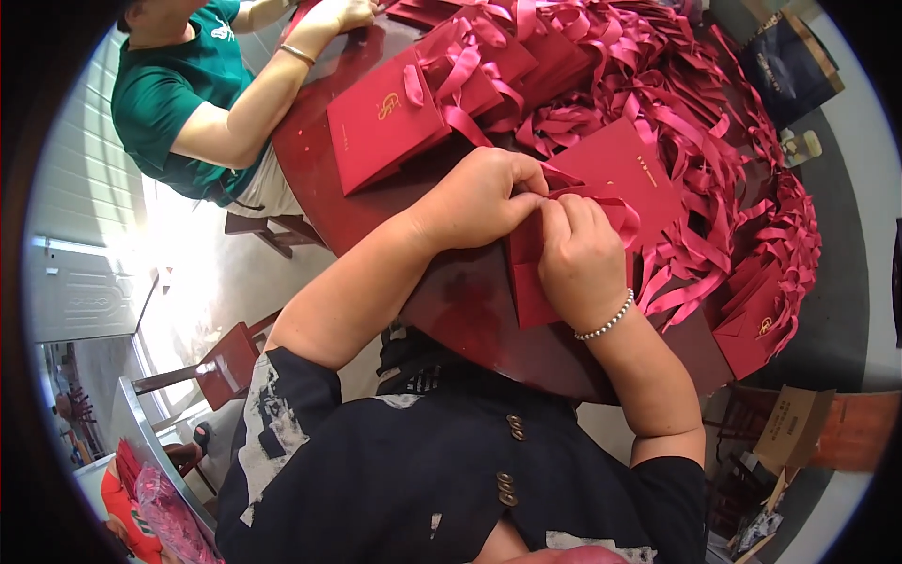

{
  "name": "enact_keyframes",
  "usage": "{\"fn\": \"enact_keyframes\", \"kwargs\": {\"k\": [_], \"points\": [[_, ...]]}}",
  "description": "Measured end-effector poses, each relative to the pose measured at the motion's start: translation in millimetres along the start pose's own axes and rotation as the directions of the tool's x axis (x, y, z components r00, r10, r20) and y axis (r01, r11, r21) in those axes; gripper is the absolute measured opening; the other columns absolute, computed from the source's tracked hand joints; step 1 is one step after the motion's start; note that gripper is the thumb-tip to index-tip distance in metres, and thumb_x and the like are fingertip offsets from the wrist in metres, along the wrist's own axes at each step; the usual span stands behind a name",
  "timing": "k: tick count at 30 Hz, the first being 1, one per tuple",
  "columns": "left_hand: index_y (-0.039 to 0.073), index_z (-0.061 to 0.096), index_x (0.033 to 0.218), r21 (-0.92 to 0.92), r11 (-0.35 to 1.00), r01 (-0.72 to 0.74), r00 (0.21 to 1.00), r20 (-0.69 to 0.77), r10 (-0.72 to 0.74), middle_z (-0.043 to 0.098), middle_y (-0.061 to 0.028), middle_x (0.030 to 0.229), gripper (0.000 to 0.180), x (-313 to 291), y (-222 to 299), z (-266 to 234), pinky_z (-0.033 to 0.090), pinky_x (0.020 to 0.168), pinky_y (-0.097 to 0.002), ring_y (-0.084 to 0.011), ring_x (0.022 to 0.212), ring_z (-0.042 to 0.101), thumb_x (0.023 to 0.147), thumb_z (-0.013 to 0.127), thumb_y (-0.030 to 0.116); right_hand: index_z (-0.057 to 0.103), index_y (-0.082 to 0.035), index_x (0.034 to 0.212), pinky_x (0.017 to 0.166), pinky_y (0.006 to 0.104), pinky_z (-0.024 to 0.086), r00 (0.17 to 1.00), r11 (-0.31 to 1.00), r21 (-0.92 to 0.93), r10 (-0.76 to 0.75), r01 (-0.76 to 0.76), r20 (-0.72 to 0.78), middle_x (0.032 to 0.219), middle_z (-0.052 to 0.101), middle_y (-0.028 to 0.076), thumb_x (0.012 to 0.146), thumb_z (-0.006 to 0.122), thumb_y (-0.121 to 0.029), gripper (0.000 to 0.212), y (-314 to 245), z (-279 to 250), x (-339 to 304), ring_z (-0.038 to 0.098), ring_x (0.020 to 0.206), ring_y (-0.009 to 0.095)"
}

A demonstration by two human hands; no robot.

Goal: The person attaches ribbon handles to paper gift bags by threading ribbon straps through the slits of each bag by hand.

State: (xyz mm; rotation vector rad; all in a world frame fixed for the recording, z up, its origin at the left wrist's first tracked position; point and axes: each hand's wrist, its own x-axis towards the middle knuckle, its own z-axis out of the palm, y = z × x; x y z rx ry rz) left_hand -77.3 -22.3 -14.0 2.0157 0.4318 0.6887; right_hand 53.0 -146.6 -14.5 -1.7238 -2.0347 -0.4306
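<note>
Over the near edge of the round table, my left hand (490,195) and my right hand (583,249) meet fingertip to fingertip. Both are closed in a pinch on the ribbon handle (620,218) of a red paper gift bag (531,291). My fingers cover the exact spot where they grip. The bag stands partly behind my right hand, which has a beaded bracelet at its wrist. Just beyond lies another red gift bag (625,174). To the left of my left hand, a red bag with a gold emblem (385,122) rests on the tabletop.
A large heap of red bags with ribbons (695,207) covers the far and right side of the dark red table (460,320). A co-worker in a green shirt (178,113) sits at the left. A wooden chair (230,367) and a cardboard box (794,428) stand nearby.
</note>
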Motion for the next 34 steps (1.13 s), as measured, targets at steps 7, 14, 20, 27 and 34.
{"fn": "enact_keyframes", "kwargs": {"k": [7,14,20,27,34], "points": [[-0.005,0.069,0.102,-0.289,0.927,0.241,0.968,0.137,-0.209,0.069,-0.0012,0.090,0.016,0.7,-1.4,-8.1,0.048,0.078,-0.0226,-0.0064,0.085,0.061,0.094,0.064,0.008,0.065,0.001,0.094,0.071,0.0337,0.052,0.965,0.848,0.495,0.253,-0.187,-0.070,0.083,0.065,0.014,0.086,0.066,0.003,0.008,27.0,0.3,-1.2,0.065,0.076,0.027],[-0.003,0.069,0.104,-0.432,0.842,0.322,0.936,0.277,-0.216,0.070,-0.0012,0.093,0.017,5.2,-9.4,-18.4,0.049,0.081,-0.0215,-0.0058,0.088,0.062,0.097,0.064,0.012,0.062,0.003,0.096,0.066,0.0254,0.049,0.953,0.738,0.625,0.303,-0.254,0.029,0.090,0.066,0.007,0.092,0.062,0.002,0.004,44.0,-16.3,1.5,0.060,0.070,0.012],[-0.002,0.069,0.104,-0.344,0.890,0.297,0.928,0.322,-0.185,0.069,0.0002,0.092,0.018,5.1,-9.4,-15.0,0.049,0.080,-0.0212,-0.0052,0.088,0.061,0.097,0.065,0.014,0.064,0.000,0.099,0.063,0.0181,0.043,0.828,0.454,0.694,0.269,-0.559,0.491,0.087,0.062,-0.002,0.096,0.061,-0.001,0.004,48.8,-33.0,-2.5,0.051,0.069,0.002],[0.000,0.068,0.105,-0.102,0.993,0.051,0.943,0.333,-0.014,0.069,-0.0033,0.095,0.028,5.1,-9.2,-15.3,0.049,0.084,-0.0266,-0.0094,0.092,0.060,0.089,0.075,0.021,0.066,-0.002,0.101,0.065,0.0172,0.043,0.782,0.310,0.720,0.297,-0.621,0.548,0.089,0.061,-0.005,0.096,0.064,-0.007,0.007,61.7,-40.5,-0.5,0.052,0.076,0.001],[0.002,0.069,0.106,-0.335,0.897,0.289,0.907,0.396,-0.144,0.066,-0.0015,0.093,0.026,4.4,-11.8,-17.3,0.046,0.087,-0.0260,-0.0096,0.092,0.058,0.089,0.075,0.021,0.068,0.000,0.101,0.070,0.0203,0.049,0.866,0.443,0.744,0.246,-0.501,0.436,0.085,0.067,0.000,0.095,0.064,-0.006,0.010,63.7,-32.4,-5.0,0.058,0.077,0.004]]}}
